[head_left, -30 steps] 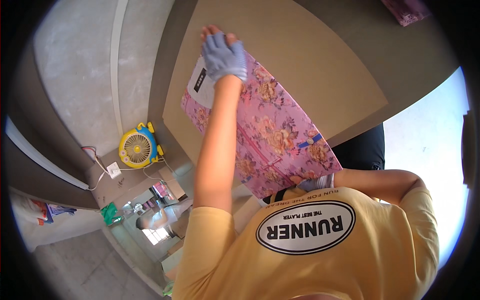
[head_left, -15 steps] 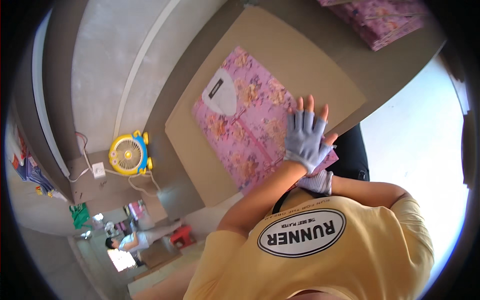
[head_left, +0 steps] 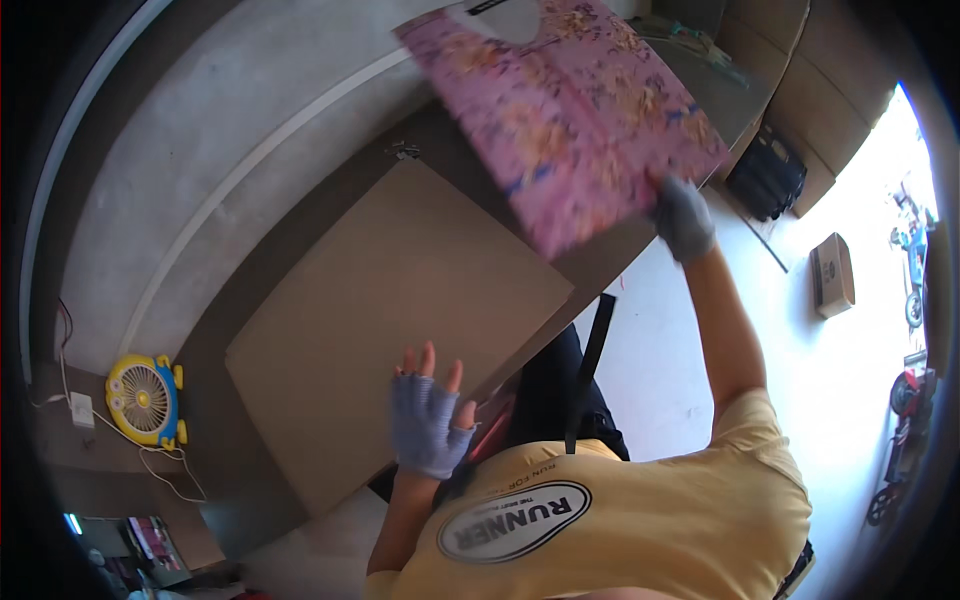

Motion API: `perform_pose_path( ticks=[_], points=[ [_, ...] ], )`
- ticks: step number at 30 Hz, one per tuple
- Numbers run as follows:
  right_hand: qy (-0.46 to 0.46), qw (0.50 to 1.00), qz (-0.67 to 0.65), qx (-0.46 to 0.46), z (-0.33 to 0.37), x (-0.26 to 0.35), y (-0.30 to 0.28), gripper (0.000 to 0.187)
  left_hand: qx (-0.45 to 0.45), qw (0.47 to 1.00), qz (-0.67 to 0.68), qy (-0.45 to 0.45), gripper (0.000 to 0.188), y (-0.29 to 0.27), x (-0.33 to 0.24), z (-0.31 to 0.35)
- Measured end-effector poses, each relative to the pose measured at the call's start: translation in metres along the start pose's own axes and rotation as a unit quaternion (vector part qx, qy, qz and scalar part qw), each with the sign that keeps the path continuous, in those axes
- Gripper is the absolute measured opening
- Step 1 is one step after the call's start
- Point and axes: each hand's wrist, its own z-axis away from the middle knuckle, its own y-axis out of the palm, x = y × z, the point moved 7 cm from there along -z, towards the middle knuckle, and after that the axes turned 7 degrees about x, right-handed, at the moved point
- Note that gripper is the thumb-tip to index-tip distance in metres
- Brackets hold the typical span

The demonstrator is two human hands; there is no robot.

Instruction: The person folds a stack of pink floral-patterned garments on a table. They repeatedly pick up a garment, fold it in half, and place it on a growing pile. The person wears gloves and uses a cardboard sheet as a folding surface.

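My right hand [head_left: 685, 220], in a grey fingerless glove, grips the near edge of a folded pink floral top [head_left: 575, 125]. The top is held out flat at the far right, its pale neck panel and dark label at the far end. Motion blurs it a little. Over the near edge of a brown cardboard sheet [head_left: 390, 320], my left hand [head_left: 430, 420] is open with its fingers spread. It wears a similar glove and holds nothing. The sheet lies on a dark table.
A yellow and blue fan [head_left: 145, 400] with a white cable stands at the left, near a white socket box [head_left: 83, 409]. To the right are a black bag [head_left: 767, 172], a small carton [head_left: 832, 275] and large cardboard boxes [head_left: 815, 90]. A wall borders the table's far side.
The folded top has been lifted off the cardboard and carried far right in my right hand. My left hand has left the top and drawn back to the near left. The view has turned rightward.
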Motion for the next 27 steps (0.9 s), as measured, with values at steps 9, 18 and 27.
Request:
perform_pose_path(
  ticks=[9, 18, 27],
  points=[
    [0.212, 0.951, 0.062, -0.214, -0.134, -0.046, -0.090, 0.026, 0.076, 0.997, -0.016, -0.023, 0.059, 0.044, 0.018, 0.024],
    [-0.269, 0.713, 0.615, -0.203, -0.011, -0.020, 0.053, 0.047, 0.084, 0.991, -0.019, -0.101, 0.056, 0.059, 0.050, 0.068],
    [0.134, 0.533, 0.828, 0.111, -0.056, -0.172, 0.163, 0.050, 0.023, 0.999, -0.011, -0.047, 0.046, 0.064, 0.050, 0.054]
  ],
)
